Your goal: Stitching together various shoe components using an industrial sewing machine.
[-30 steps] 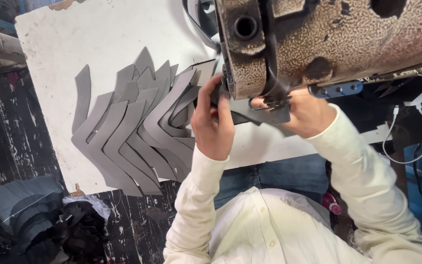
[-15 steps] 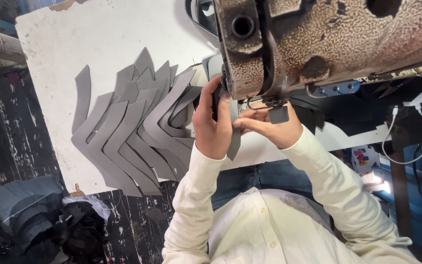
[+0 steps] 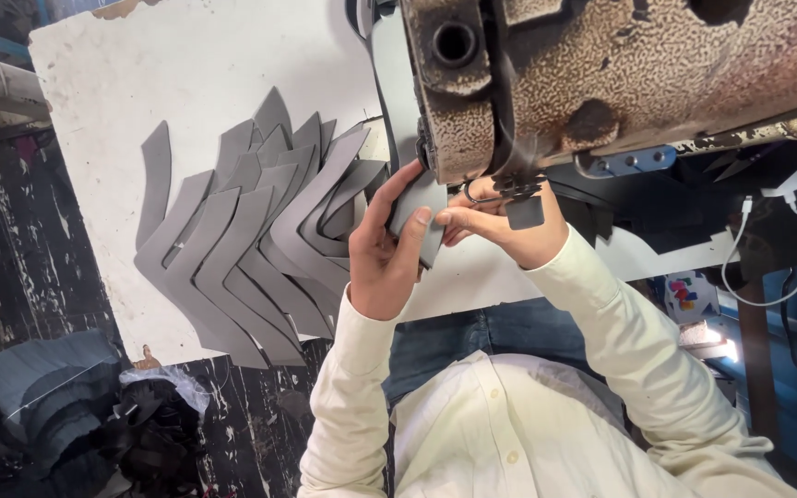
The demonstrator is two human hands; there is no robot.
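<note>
Both hands meet under the rusty sewing machine head (image 3: 620, 74): the left hand (image 3: 385, 254) has its grip clamped on a grey cut piece (image 3: 417, 221), and the right hand (image 3: 509, 226) pinches the same piece beside it. A fanned stack of grey angled pieces (image 3: 251, 249) lies just left on the white surface (image 3: 186, 74). A small colourful package (image 3: 689, 295) sits low at the right.

Flat grey cut piece (image 3: 414, 214) — upright under the sewing machine head (image 3: 601, 74)

White worktable (image 3: 214, 65) over dark, paint-flecked floor (image 3: 20, 258)

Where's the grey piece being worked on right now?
In the head view, the grey piece sits at centre, pinched between the left hand and right hand, just under the sewing machine head and right of the fanned stack of grey pieces.
</note>
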